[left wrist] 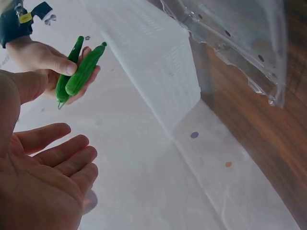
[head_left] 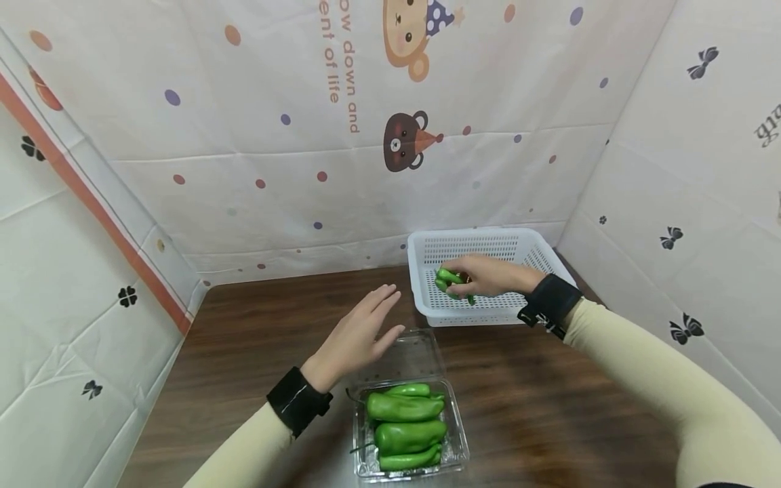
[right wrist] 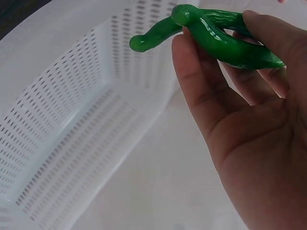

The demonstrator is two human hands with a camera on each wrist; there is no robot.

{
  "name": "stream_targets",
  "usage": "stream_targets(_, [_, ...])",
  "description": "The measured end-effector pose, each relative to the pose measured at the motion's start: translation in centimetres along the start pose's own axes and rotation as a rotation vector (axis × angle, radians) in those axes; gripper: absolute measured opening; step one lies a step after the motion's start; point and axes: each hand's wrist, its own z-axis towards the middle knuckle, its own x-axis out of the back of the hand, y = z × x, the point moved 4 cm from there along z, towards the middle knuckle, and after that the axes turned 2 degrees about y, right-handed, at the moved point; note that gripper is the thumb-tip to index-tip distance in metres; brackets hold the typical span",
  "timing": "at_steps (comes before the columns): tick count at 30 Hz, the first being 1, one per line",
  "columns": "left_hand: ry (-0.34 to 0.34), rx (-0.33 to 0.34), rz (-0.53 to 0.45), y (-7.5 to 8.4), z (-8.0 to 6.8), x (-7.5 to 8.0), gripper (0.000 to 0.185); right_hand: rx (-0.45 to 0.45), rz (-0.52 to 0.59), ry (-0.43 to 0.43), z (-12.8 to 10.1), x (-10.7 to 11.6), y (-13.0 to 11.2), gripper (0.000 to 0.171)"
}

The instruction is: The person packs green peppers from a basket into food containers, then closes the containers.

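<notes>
Here the right hand pinches two slim green peppers between thumb and fingers, holding them over the inside of the white perforated basket that stands at the far right corner of the brown table. From the head view the peppers overlap so closely that they read almost as one lump, and the fingers cover their far ends; the right wrist view shows the pair crossed, with one curved stem end poking clear of the fingers and the other ends hidden behind the palm. Whether the peppers touch the basket floor cannot be told, though the wrist view shows them raised above the mesh. The left hand hovers with fingers spread and relaxed, gripping nothing, above the flipped-back lid of the clear plastic box near the table's front edge. The lid is so transparent that its outline is hard to follow against the wood. In the box lie more green peppers, stacked so that the lower ones are partly covered. Both sleeves run out of the picture at the bottom, and the right one is cut off at the corner.
</notes>
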Motion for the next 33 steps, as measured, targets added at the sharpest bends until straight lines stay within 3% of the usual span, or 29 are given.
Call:
stream_targets(5, [0.043,-0.060,0.006,0.6,-2.0,0.9,0.064,0.079,-0.013,0.030,-0.6,-0.2,-2.4,0.010])
stream_targets(11, [0.012,-0.087,-0.007,1.2,-3.8,1.6,0.077,0.110,-0.027,0.016,-1.2,-1.2,-4.6,0.011])
stream_targets(15, [-0.029,-0.085,-0.032,1.2,-5.1,1.4,0.085,0.115,-0.006,0.002,-1.3,-2.5,-5.5,0.012])
stream_targets(24, [-0.089,-0.065,-0.054,1.1,-7.3,1.1,0.102,0.224,0.015,0.022,-2.4,-5.1,-8.2,0.013])
stream_targets(33, [-0.077,-0.057,-0.074,1.7,-9.0,1.3,0.103,0.354,-0.003,0.066,-3.6,-7.5,-11.3,0.013])
